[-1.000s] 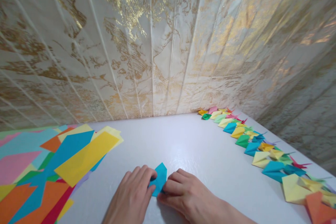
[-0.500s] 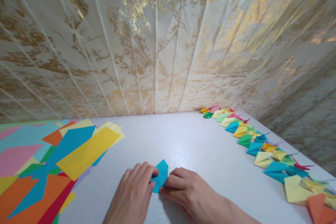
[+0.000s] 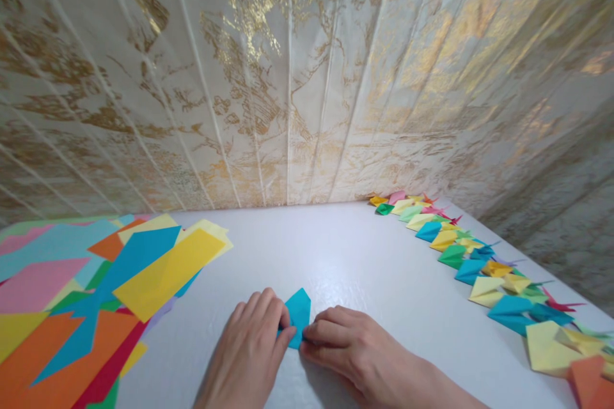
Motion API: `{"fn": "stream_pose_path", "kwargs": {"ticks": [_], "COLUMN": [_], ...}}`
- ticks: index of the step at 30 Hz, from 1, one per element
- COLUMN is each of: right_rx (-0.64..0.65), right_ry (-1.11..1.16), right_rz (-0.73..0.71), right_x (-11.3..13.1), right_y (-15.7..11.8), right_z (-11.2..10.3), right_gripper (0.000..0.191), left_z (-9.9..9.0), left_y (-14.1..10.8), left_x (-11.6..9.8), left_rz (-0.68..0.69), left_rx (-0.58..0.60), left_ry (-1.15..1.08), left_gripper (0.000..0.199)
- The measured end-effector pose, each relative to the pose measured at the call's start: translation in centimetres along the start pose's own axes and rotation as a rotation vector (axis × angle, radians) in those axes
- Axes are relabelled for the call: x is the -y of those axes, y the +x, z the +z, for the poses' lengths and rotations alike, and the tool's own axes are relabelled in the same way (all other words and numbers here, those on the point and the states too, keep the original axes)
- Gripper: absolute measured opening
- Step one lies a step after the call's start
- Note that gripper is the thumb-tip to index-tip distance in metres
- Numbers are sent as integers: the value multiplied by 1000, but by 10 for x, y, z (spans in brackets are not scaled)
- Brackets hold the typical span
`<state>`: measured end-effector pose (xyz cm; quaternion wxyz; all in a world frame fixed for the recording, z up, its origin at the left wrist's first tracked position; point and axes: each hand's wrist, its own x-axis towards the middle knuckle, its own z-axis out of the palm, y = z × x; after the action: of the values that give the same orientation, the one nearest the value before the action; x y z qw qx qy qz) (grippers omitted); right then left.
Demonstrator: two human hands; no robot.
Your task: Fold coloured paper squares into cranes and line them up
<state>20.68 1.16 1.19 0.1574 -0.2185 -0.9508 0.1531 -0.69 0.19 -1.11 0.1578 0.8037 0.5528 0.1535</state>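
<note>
Blue folded paper [image 3: 300, 308] sits at six o'clock in view on a white table [image 3: 288, 249], pinched by the left hand [image 3: 252, 340] at its eight o'clock and the right hand [image 3: 352, 346] at four (loose coloured sheets [image 3: 170, 275] lie at its nine).

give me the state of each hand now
Left hand: closed on the blue folded paper, at its left side.
Right hand: closed, pinching that paper's lower right edge.
</note>
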Motion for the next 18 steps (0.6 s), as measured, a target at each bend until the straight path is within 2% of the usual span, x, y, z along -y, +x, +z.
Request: {"fn": "stream_pose_path", "kwargs": {"ticks": [18], "right_rx": [56], "right_ry": [-70], "right_rz": [22], "right_x": [6], "right_y": [-1], "right_z": [-3], "right_gripper": [21], "left_z": [1], "left_y": [2], "left_x": [-6], "left_rz": [2], "left_rx": [10], "left_ry": [91], "left_gripper": [23]}}
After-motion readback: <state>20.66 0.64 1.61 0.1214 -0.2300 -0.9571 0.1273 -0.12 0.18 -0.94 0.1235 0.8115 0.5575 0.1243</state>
